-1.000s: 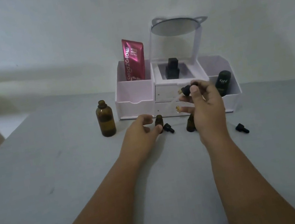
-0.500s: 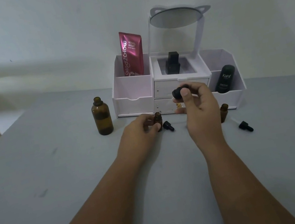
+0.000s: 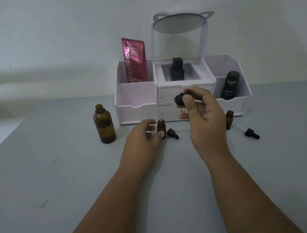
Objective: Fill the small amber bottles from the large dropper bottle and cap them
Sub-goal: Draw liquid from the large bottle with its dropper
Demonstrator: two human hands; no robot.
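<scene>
Dropper (image 3: 181, 98) now higher in right fingers (image 3: 188, 103), small amber bottle (image 3: 161, 128) between left fingers (image 3: 160, 134).

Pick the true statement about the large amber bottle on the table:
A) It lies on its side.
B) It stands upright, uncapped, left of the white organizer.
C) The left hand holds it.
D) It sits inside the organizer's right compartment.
B: the large amber bottle stands upright with an open neck, left of the white organizer, apart from the left hand.

Amber bottles (image 3: 104, 124), black dropper caps (image 3: 172, 134), magenta sachet (image 3: 134, 59), white organiser (image 3: 137, 111), grey table (image 3: 59, 193).
</scene>
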